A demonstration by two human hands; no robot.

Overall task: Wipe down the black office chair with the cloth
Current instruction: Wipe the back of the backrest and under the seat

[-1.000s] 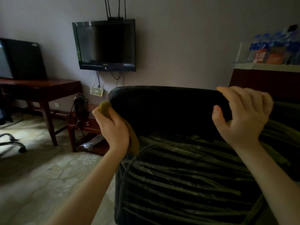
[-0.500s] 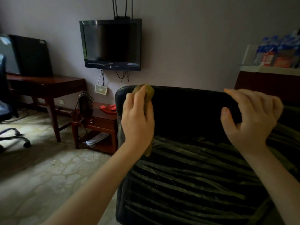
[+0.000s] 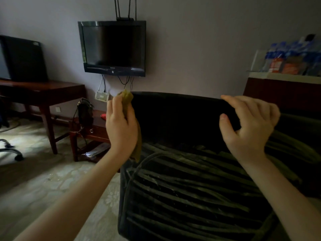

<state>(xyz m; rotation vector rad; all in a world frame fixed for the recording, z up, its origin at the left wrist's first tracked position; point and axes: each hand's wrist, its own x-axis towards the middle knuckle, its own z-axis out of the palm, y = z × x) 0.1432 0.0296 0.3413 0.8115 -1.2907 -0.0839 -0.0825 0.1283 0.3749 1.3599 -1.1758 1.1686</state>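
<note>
1. The black office chair [image 3: 182, 115] stands near and centre, its back turned to the viewer. Its padded top edge is dark, and the ribbed slats below look dusty and streaked.
2. The cloth [image 3: 128, 99], olive-green, sits at the top left corner of the chair back, with its tail hanging down the left side.
3. The left hand [image 3: 121, 126] grips the cloth with its fingers close together and curled round it. I cannot tell where the thumb lies.
4. The right hand [image 3: 250, 126] pinches the top edge further right. Its fingers are hooked over the far side and its thumb is on the near face, steadying the chair.
5. Half a second ago the cloth was up over the top edge, a little in from the corner. It has since slid back left onto the corner, while the right hand has kept its hold. This reads as short rubbing strokes on one spot, so most of the top edge, and all the slats, are likely still to do.
6. Farther off are a wall television [image 3: 112, 47], a wooden desk [image 3: 43, 89] far left, a low side table [image 3: 93, 131] and pale patterned carpet [image 3: 43, 185].
</note>
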